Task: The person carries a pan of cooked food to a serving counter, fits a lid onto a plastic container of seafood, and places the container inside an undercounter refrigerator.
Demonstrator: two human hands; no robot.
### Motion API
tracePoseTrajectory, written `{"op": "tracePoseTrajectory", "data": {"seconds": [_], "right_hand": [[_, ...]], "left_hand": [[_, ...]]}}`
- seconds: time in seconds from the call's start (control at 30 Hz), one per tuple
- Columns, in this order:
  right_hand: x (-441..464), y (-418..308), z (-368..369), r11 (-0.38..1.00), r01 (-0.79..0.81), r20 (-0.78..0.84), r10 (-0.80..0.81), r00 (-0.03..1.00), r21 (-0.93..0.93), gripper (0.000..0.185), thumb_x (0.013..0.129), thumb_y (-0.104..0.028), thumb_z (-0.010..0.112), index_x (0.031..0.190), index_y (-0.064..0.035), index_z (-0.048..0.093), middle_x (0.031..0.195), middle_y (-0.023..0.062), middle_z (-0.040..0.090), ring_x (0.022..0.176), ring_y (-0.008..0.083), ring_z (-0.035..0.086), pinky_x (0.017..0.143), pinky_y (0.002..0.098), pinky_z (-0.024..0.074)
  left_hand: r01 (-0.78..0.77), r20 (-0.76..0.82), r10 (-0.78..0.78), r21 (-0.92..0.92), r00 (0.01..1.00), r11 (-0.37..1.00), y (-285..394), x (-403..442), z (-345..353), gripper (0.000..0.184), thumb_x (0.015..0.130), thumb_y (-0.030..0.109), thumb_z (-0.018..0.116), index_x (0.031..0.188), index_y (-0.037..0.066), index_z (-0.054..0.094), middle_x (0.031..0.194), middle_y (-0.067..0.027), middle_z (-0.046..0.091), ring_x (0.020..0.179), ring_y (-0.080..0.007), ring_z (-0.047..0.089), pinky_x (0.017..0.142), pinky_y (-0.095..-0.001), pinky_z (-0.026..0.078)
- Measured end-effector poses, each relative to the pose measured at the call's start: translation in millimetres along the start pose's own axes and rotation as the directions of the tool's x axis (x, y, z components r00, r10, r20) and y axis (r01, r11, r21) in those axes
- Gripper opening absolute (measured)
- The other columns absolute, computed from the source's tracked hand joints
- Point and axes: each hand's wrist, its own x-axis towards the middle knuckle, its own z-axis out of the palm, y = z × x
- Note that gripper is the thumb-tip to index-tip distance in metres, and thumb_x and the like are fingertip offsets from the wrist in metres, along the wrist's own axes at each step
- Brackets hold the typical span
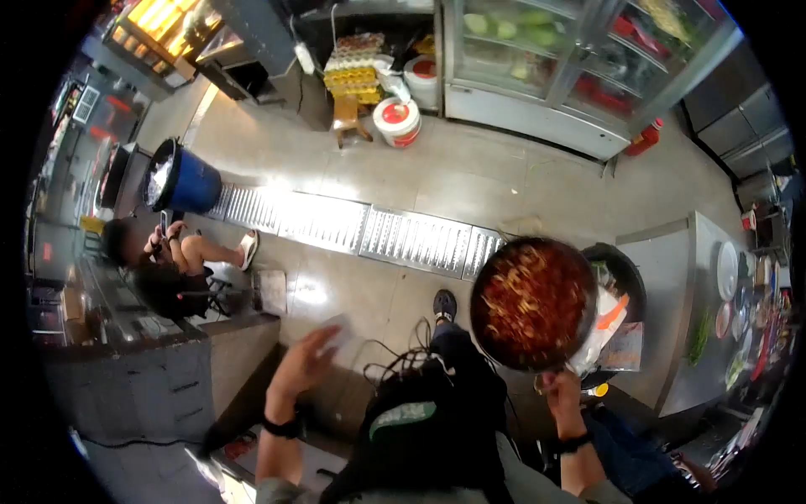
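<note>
My right hand (561, 393) is closed round the short handle of a dark round wok (480, 336) and holds it out ahead of my right side. Filling the wok is a red, chilli-like food (537, 298) mixed with paler yellow strips. My left hand (306, 359) is raised over the floor to the left, its fingers curled and smeared by motion. A pale, blurred thing (342, 333) shows at its fingertips; its kind cannot be made out.
Right of the wok stands a black bin (631, 277) holding bags and waste, beside a steel counter (672, 311) with plates. A metal drain grate (378, 235) crosses the floor. A seated person (180, 256) is at left near a blue bucket (197, 183). Glass-door fridges (529, 105) stand ahead.
</note>
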Motion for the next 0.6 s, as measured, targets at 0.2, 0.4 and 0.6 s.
{"op": "tracePoseTrajectory", "data": {"seconds": [0.2, 0.4, 0.6], "right_hand": [[171.5, -20.3, 247.2, 0.869, 0.179, 0.337, -0.015, 0.941, -0.461, 0.031, 0.076, 0.009, 0.044, 0.104, 0.0053, 0.059, 0.093, 0.0132, 0.063, 0.076, 0.0241, 0.064, 0.066, 0.0333, 0.054], [263.3, 12.8, 488.8, 0.715, 0.356, 0.58, 0.084, 0.811, -0.602, 0.033, 0.074, 0.01, 0.044, 0.103, 0.007, 0.059, 0.092, 0.0158, 0.065, 0.075, 0.0255, 0.067, 0.064, 0.0335, 0.0569], [313.3, 56.0, 623.0, 0.486, 0.723, 0.848, 0.077, 0.525, -0.492, 0.033, 0.08, 0.01, 0.043, 0.111, 0.0086, 0.054, 0.096, 0.0182, 0.064, 0.075, 0.0265, 0.067, 0.064, 0.0342, 0.0588]], "left_hand": [[0.324, -0.46, -0.248, 0.093, 0.853, 0.941, -137.5, -91.0, -112.2, 0.038, 0.09, 0.0, 0.058, 0.128, 0.001, 0.056, 0.119, -0.0171, 0.062, 0.103, -0.0268, 0.064, 0.084, -0.0331, 0.052], [0.512, -0.516, -0.568, -0.264, 0.641, 0.817, -168.9, -70.4, -170.0, 0.038, 0.091, 0.001, 0.058, 0.128, 0.002, 0.056, 0.124, -0.0186, 0.062, 0.107, -0.0264, 0.063, 0.084, -0.0334, 0.052], [0.247, -0.515, -0.46, -0.429, 0.723, 0.869, -193.7, 49.3, -279.4, 0.043, 0.09, 0.002, 0.061, 0.132, 0.002, 0.053, 0.125, -0.0203, 0.06, 0.114, -0.0318, 0.06, 0.092, -0.0355, 0.049]]}}
